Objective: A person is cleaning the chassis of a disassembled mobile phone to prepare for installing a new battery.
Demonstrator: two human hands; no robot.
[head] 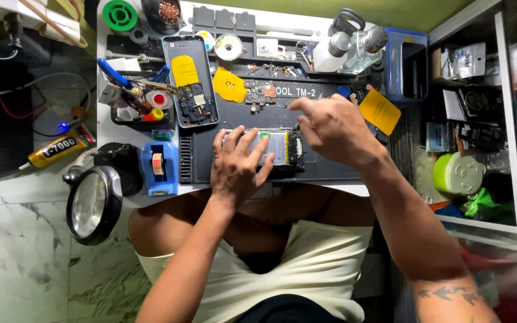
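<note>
Both arms are bare, no sleeves, watch or rings visible. The right forearm [432, 263] bears a dark tattoo, perhaps bird shapes. A cream sleeveless top [306, 269] covers the torso above bare thighs.

Bare mat [330, 164] stays open right of the opened phone [279, 146]. Left, a tape dispenser [159, 167] and parts tray [136, 101] crowd the worktop [106, 72]; far, a microscope [354, 45] blocks.

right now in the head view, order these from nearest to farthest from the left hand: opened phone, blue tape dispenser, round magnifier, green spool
1. opened phone with pale battery, under the left hand
2. blue tape dispenser, just left
3. round black magnifier, lower left
4. green spool, top left corner
</note>
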